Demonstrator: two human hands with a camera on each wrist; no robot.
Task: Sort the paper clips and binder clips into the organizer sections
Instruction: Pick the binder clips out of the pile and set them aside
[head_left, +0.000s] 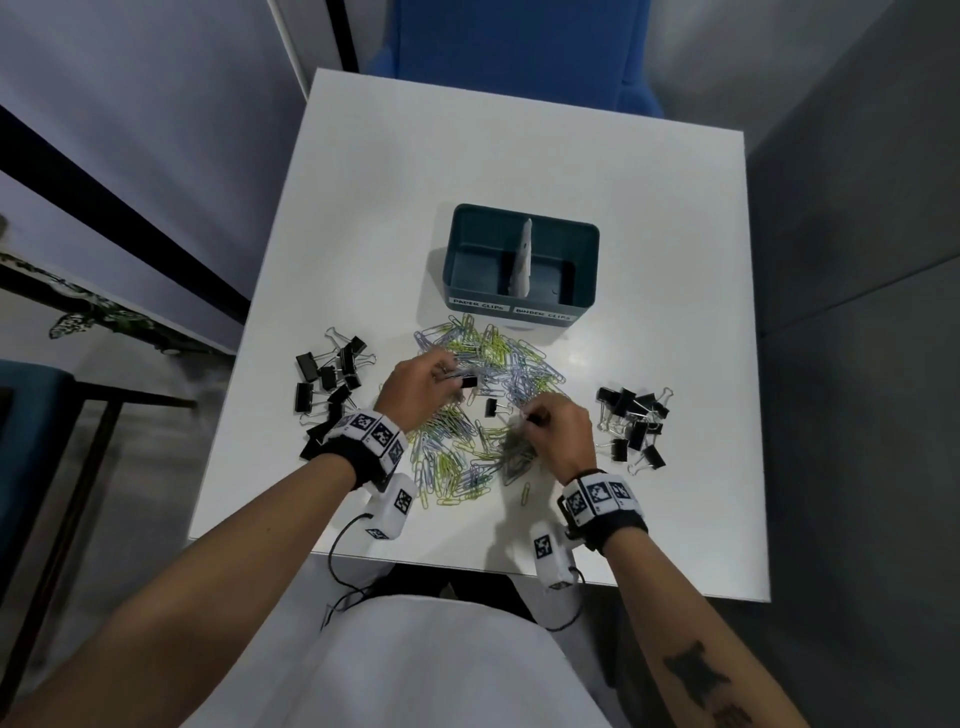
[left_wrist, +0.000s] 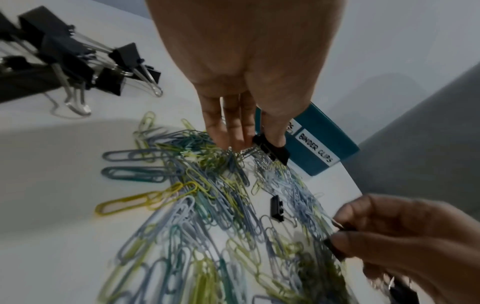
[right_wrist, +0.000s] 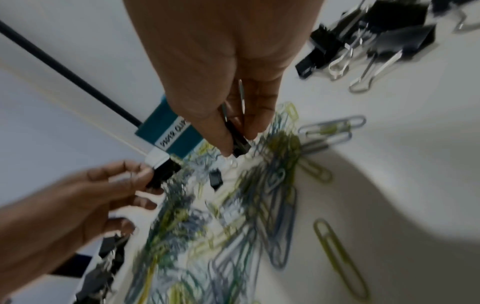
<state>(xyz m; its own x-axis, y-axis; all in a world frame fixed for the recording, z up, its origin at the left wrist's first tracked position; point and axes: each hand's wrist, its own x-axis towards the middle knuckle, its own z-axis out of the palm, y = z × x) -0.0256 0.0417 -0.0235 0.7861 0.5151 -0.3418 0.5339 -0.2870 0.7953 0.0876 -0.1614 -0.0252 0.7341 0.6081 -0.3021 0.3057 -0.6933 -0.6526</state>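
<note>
A teal two-section organizer (head_left: 521, 304), labelled for paper clips and binder clips, stands at mid-table. A mixed heap of blue, green and yellow paper clips (head_left: 488, 364) spreads in front of it. Over the heap, my left hand (head_left: 457, 376) pinches a black binder clip (head_left: 469, 383), seen close in the left wrist view (left_wrist: 272, 151). My right hand (head_left: 530, 415) pinches another black binder clip (right_wrist: 239, 142) by its body, wire handles up in the palm. A small loose binder clip (head_left: 491, 407) lies on the table between the two hands.
Black binder clips lie in two piles, one left (head_left: 332, 374) and one right (head_left: 634, 421) of the heap. One yellow paper clip (head_left: 525, 493) lies apart near the front. The white table (head_left: 519, 156) is bordered by a blue chair (head_left: 519, 41) behind.
</note>
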